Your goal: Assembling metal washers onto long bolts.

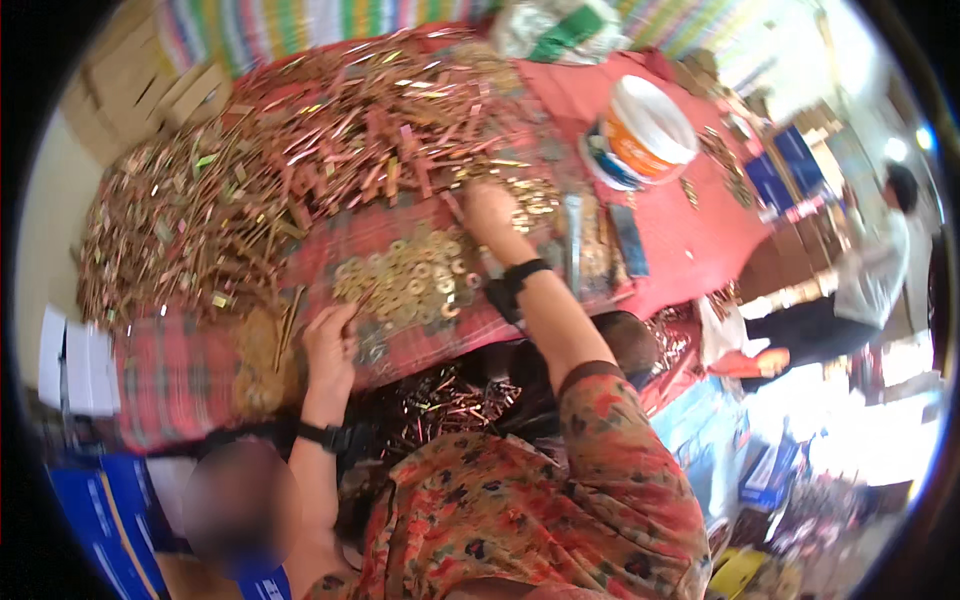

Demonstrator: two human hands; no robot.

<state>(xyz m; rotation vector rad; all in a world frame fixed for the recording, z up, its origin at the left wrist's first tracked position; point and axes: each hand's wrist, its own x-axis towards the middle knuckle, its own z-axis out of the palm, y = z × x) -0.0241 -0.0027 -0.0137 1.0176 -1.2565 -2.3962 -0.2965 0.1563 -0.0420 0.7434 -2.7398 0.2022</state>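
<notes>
My left hand (331, 345) is closed in a pinch at the near left edge of a spread of yellowish flat washers (408, 280). Whatever it pinches is too small to make out. Farther off and to the right, my right hand (492, 212) curls down at a heap of small shiny brass-coloured pieces (535, 200), its fingertips largely hidden. Behind both hands lies a big pile of long, thin copper- and gold-toned metal rods (370, 140), perhaps bolts. A few rods (290, 325) lie apart, left of my left hand.
Red plaid cloth (180, 365) covers the work surface. Right of my right hand are a flat metal bar (573, 240) and a white-and-orange bucket (650, 130). More metal pieces (450, 400) sit below the near edge. Another person (860, 270) stands at the right; blue boxes (110, 520) are lower left.
</notes>
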